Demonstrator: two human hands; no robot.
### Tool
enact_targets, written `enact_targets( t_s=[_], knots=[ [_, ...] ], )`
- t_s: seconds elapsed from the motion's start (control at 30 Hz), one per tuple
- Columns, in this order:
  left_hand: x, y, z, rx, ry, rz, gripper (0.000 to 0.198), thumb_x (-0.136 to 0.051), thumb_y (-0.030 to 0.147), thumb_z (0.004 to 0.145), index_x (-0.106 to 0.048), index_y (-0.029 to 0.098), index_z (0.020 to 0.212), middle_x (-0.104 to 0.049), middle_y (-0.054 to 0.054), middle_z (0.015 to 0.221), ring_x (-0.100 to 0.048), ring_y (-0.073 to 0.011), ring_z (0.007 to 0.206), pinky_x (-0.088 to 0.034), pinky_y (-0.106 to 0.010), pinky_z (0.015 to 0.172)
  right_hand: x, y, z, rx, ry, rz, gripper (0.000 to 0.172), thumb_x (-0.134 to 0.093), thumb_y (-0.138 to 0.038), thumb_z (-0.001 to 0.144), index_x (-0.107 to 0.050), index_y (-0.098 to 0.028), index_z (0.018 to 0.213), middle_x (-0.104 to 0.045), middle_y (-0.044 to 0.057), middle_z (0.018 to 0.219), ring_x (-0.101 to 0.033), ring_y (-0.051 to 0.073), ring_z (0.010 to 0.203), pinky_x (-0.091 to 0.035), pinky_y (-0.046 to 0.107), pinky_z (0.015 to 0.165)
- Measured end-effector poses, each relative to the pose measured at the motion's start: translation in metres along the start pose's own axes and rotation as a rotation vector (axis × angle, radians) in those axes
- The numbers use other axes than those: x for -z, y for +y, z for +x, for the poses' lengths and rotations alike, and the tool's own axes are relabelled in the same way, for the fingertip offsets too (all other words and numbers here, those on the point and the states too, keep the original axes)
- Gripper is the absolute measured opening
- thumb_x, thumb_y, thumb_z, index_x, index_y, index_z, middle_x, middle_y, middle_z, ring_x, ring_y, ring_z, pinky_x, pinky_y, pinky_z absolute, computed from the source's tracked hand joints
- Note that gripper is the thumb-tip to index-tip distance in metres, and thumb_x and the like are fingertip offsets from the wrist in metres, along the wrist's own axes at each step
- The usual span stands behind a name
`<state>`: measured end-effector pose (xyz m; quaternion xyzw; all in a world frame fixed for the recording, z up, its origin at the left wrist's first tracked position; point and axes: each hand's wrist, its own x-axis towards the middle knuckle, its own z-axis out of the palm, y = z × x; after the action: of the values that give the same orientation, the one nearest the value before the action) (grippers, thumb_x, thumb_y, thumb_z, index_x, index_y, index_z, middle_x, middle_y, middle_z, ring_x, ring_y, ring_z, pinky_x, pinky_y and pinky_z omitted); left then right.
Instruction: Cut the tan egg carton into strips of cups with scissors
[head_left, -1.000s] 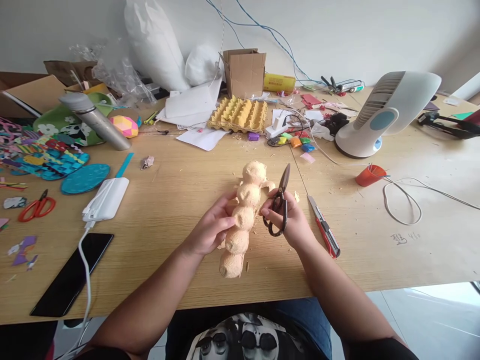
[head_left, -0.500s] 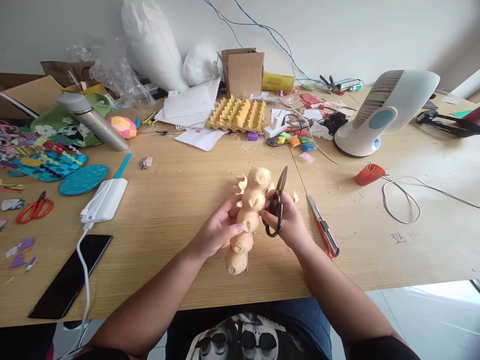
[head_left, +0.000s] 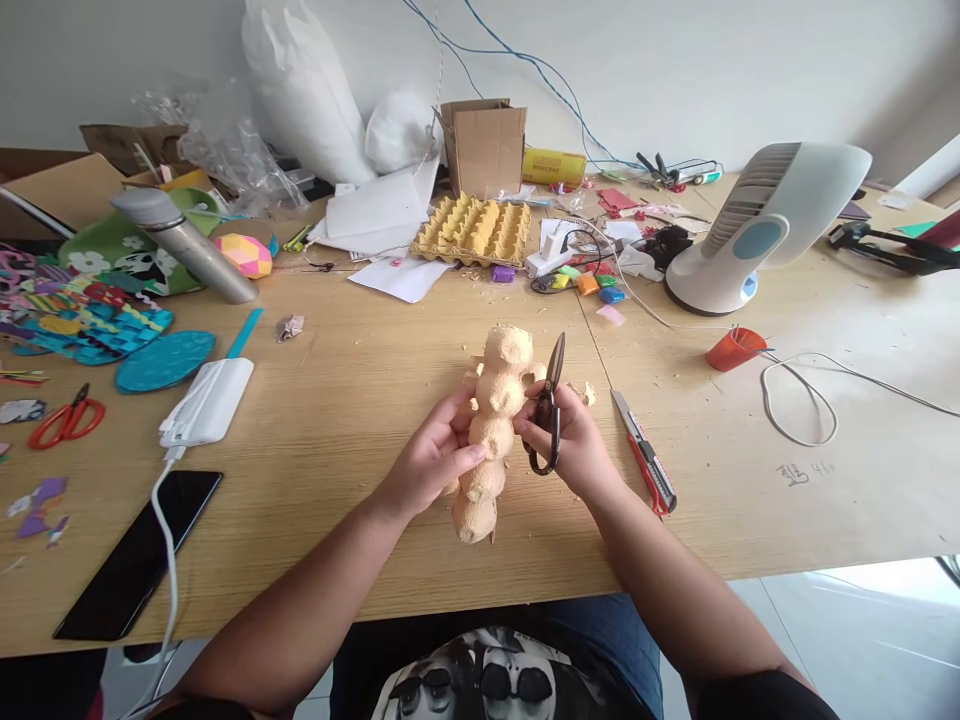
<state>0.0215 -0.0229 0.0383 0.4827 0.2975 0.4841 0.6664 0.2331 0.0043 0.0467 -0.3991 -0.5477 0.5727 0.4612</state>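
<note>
A tan strip of egg-carton cups (head_left: 496, 435), several bumps long, is held upright over the table. My left hand (head_left: 435, 455) grips its left side, thumb across the front. Black scissors (head_left: 547, 405) sit in my right hand (head_left: 574, 440), blades pointing up and away; its fingertips also reach the strip's right edge. Whether the blades are fully closed is hard to tell, but they look together. Torn tan scraps (head_left: 585, 393) lie behind the strip and beside my right hand.
Right of my right hand lies a red utility knife (head_left: 646, 455). Farther back are a yellow egg tray (head_left: 474, 230), a white fan (head_left: 765, 225) and an orange cup (head_left: 735, 348). A power bank (head_left: 208, 402), phone (head_left: 139, 555) and red-handled scissors (head_left: 67, 418) lie left.
The strip has shifted slightly left and tilted a little more upright. My right hand and the scissors have moved slightly left with it.
</note>
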Motion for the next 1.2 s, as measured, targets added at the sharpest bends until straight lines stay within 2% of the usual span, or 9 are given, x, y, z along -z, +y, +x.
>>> enact_targets(
  t_s=[0.23,0.4,0.6,0.77,0.9,1.1,1.2],
  knots=[
    [0.0006,0.0002,-0.0015,0.050,-0.013,0.013,0.069,-0.078,0.029,0.093,-0.050,0.033,0.156,-0.071,-0.011,0.127,-0.072,-0.0249,0.111,-0.058,-0.043,0.095,-0.0001,-0.0041,-0.0014,-0.011,0.004,0.004,0.049,-0.085,-0.051,0.080,-0.055,-0.028,0.111,-0.059,-0.003,0.084,-0.059,0.016,0.073,-0.050,0.029,0.064],
    [0.0008,0.0009,-0.0022,0.061,-0.043,0.053,0.068,-0.078,0.031,0.092,-0.052,0.032,0.155,-0.072,-0.009,0.117,-0.070,-0.0241,0.105,-0.057,-0.039,0.087,-0.0001,-0.0033,-0.0015,0.010,-0.006,0.045,0.045,-0.086,-0.042,0.079,-0.056,-0.027,0.108,-0.056,-0.005,0.081,-0.056,0.014,0.071,-0.049,0.028,0.065],
    [0.0003,-0.0010,-0.0007,0.066,-0.042,0.001,0.066,-0.078,0.031,0.092,-0.054,0.033,0.153,-0.072,-0.007,0.116,-0.068,-0.0200,0.099,-0.056,-0.033,0.082,-0.0011,0.0004,-0.0013,0.003,0.026,0.105,0.045,-0.086,-0.035,0.078,-0.054,-0.029,0.111,-0.057,-0.006,0.080,-0.049,0.012,0.063,-0.043,0.026,0.057],
    [0.0001,0.0005,0.0013,0.046,-0.016,-0.070,0.063,-0.077,0.029,0.092,-0.056,0.034,0.151,-0.072,-0.006,0.121,-0.069,-0.0193,0.103,-0.057,-0.034,0.086,-0.0005,-0.0019,-0.0013,-0.003,0.029,0.094,0.047,-0.086,-0.040,0.079,-0.054,-0.028,0.111,-0.065,-0.002,0.087,-0.057,0.014,0.070,-0.047,0.028,0.060],
    [-0.0001,0.0003,0.0019,0.074,-0.030,-0.081,0.067,-0.078,0.029,0.092,-0.053,0.033,0.153,-0.072,-0.008,0.128,-0.069,-0.0202,0.105,-0.058,-0.034,0.085,-0.0009,-0.0009,-0.0018,-0.004,0.009,0.053,0.045,-0.085,-0.042,0.080,-0.054,-0.028,0.110,-0.064,-0.002,0.086,-0.059,0.015,0.071,-0.047,0.028,0.061],
    [0.0008,0.0028,0.0015,0.061,-0.002,-0.143,0.061,-0.078,0.028,0.089,-0.060,0.032,0.147,-0.073,-0.005,0.118,-0.070,-0.0194,0.100,-0.059,-0.034,0.085,0.0002,0.0051,-0.0003,0.083,0.036,-0.063,0.041,-0.078,-0.046,0.087,-0.052,-0.027,0.113,-0.062,-0.003,0.083,-0.063,0.017,0.077,-0.051,0.033,0.071],
    [0.0025,0.0051,0.0021,0.026,0.028,-0.143,0.057,-0.077,0.029,0.088,-0.064,0.031,0.144,-0.072,-0.006,0.124,-0.069,-0.0202,0.101,-0.059,-0.035,0.083,0.0029,0.0012,-0.0023,0.131,0.052,-0.209,0.041,-0.076,-0.047,0.090,-0.052,-0.026,0.117,-0.066,0.002,0.093,-0.065,0.020,0.086,-0.051,0.036,0.078]
  ],
)
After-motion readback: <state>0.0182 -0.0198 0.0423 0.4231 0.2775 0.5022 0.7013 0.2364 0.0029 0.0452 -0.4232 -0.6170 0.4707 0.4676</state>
